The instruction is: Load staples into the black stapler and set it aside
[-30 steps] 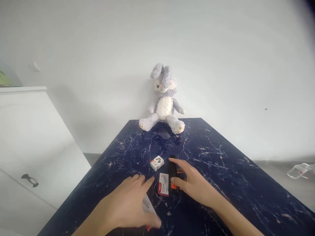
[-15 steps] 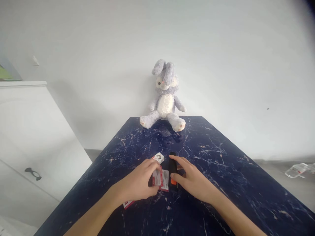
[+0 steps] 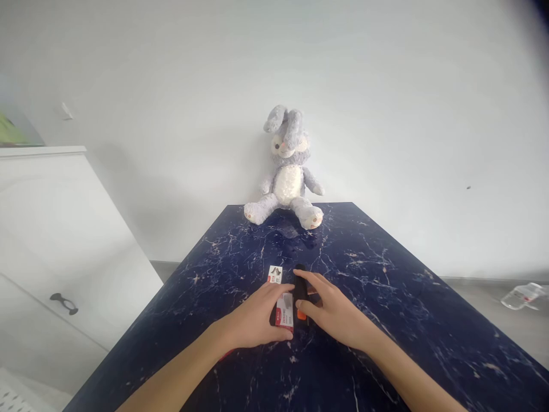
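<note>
My left hand [image 3: 259, 315] curves around a small red-and-white box [image 3: 284, 312], thumb at its near end and index finger at its far end. Just beyond those fingers lies a white carton [image 3: 275, 274] with red print and a dark picture, partly covered by the hand. A red edge of something [image 3: 226, 355] peeks out under my left wrist; the rest is hidden. To the right, my right hand [image 3: 328, 306] grips a long black object with an orange part [image 3: 301, 292], perhaps a stapler, between thumb and fingers. It lies alongside the red-and-white box.
A grey-and-white plush rabbit [image 3: 288, 180] sits at the far end of the dark blue marbled table [image 3: 364, 263], against the wall. On the left stands a white cabinet [image 3: 64, 229] with a dark handle. A clear plastic bottle [image 3: 521, 296] lies beyond the table's right edge.
My left hand has moved right, bringing the red-and-white box over the matching one beside the black object. The white carton has turned straighter. My right hand has barely moved.
</note>
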{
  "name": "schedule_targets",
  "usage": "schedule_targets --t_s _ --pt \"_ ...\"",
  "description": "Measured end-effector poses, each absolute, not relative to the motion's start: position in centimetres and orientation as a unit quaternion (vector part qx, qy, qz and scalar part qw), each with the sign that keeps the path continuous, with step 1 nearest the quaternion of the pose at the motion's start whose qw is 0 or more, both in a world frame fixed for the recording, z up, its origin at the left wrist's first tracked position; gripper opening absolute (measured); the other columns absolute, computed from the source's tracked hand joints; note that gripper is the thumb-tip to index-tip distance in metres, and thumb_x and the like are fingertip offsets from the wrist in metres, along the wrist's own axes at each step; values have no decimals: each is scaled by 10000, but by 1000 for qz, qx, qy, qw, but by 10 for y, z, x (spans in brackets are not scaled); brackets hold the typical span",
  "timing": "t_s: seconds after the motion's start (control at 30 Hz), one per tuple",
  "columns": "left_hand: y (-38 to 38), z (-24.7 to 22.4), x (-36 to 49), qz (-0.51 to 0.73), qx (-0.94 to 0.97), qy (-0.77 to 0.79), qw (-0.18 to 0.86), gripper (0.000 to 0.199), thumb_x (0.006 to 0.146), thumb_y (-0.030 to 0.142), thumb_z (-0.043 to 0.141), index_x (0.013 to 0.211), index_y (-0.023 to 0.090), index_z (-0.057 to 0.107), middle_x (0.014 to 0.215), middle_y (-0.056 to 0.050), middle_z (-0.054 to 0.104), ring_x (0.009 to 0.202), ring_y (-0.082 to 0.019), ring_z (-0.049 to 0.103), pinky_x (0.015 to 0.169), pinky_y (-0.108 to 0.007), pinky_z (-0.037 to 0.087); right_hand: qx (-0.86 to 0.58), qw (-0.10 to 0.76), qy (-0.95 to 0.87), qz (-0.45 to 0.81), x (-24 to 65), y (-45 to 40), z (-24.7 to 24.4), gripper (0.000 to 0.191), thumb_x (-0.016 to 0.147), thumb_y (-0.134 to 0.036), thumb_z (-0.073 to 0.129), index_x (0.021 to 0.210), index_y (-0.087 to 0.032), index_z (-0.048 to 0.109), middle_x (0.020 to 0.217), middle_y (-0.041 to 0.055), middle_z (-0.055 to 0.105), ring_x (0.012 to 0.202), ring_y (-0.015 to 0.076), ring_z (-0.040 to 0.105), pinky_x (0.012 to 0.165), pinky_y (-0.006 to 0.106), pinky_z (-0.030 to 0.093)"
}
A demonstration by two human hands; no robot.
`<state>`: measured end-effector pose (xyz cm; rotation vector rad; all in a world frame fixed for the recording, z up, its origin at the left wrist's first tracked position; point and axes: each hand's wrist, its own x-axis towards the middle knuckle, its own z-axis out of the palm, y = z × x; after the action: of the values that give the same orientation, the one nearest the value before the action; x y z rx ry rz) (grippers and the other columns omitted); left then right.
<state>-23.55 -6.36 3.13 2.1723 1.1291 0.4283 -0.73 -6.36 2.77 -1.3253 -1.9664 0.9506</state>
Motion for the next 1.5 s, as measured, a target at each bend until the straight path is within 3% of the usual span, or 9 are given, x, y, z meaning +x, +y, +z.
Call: schedule_targets --t_s 0.3,0.4,0.47,0.57,0.7,0.93,1.13,1.3,1.5 --pt "-70 56 -254 139 837 437 299 981 716 550 764 1537 332 273 1586 -88 292 1432 -389 281 1138 -550 304 -493 295 -752 324 -7 -63 25 529 916 -390 514 1433 -348 411 1484 68 407 1208 259 554 942 423 534" --pt "-85 70 -289 123 829 471 275 824 781 400 726 1501 410 326 1618 -9 231 1466 -347 232 1159 -536 282 -486 312 -794 191 -11 -69 27 511 886 -425 561 1373 -297 475 1548 81 325 1378 326 373 1062 536 422" --pt "-95 73 -313 60 829 469 299 850 735 287 747 1471 456 359 1624 37 214 1482 -342 192 1161 -551 269 -448 310 -831 108 -18 -74 30 449 829 -422 633 1240 -257 561 1464 91 449 1411 347 299 1118 580 329" --pt "-103 69 -335 25 828 456 327 757 742 166 673 1418 435 464 1570 32 357 1477 -302 230 1159 -515 287 -395 286 -872 48 -32 -80 32 343 745 -427 708 1008 -227 614 1182 96 644 1374 364 338 1170 595 221" --pt "-97 68 -330 47 828 457 323 697 724 214 715 1376 377 534 1452 -24 508 1366 -293 418 1117 -455 353 -376 242 -894 -3 -47 -79 30 300 721 -411 702 936 -210 639 1006 113 677 1310 377 407 1207 580 123" --pt "-78 52 -304 96 812 499 287 893 608 472 833 1419 324 488 1328 -84 557 1254 -346 491 1012 -422 419 -377 205 -903 -13 -52 -69 30 356 669 -422 717 931 -197 632 862 96 664 1104 346 524 1186 577 176" --pt "-75 40 -273 132 820 493 259 918 633 526 809 1446 325 434 1245 -79 604 1089 -322 596 908 -402 458 -376 296 -877 43 -43 -64 44 223 710 -338 697 841 -257 535 776 12 616 968 260 552 1170 545 231" --pt "-66 46 -246 158 836 458 258 709 583 448 845 1219 277 581 1074 -50 671 919 -303 645 762 -368 483 -373 310 -873 50 -46 -70 43 401 671 -329 704 1034 -246 557 922 52 627 1017 291 546 1161 583 223" --pt "-66 46 -242 255 813 393 345 848 573 329 880 1314 282 470 1218 -74 609 1078 -306 595 872 -405 491 -386 328 -859 72 -53 -73 36 711 725 -288 625 1398 -225 405 1111 83 600 1081 300 544 1163 594 205"
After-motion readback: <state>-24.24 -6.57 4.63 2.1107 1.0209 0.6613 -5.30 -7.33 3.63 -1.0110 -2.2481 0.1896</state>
